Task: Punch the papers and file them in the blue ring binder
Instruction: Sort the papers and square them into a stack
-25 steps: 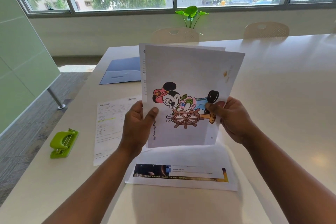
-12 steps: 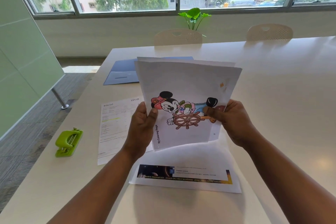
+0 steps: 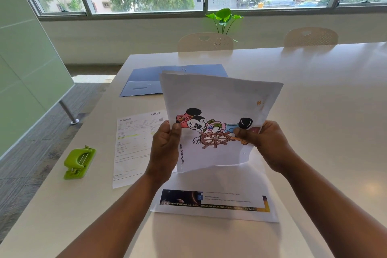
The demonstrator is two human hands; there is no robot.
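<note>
I hold a small stack of papers (image 3: 217,98) upright above the table, a cartoon colouring page in front. My left hand (image 3: 165,148) grips its left edge and my right hand (image 3: 266,144) pinches its right edge, thumb on the front. The blue ring binder (image 3: 144,84) lies open flat behind the papers, partly hidden by them. A green hole punch (image 3: 79,162) sits near the table's left edge. A printed form (image 3: 134,146) lies left of my hands. Another printed sheet (image 3: 213,203) with a dark banner lies under them.
The white table (image 3: 324,111) stretches far to the right. Two beige chairs (image 3: 205,42) stand at its far side, with a green plant (image 3: 224,18) by the window. The floor drops away on the left past the table edge.
The held papers have come lower and tilted away from me, their top edge leaning toward the binder. Both hands keep the same grip.
</note>
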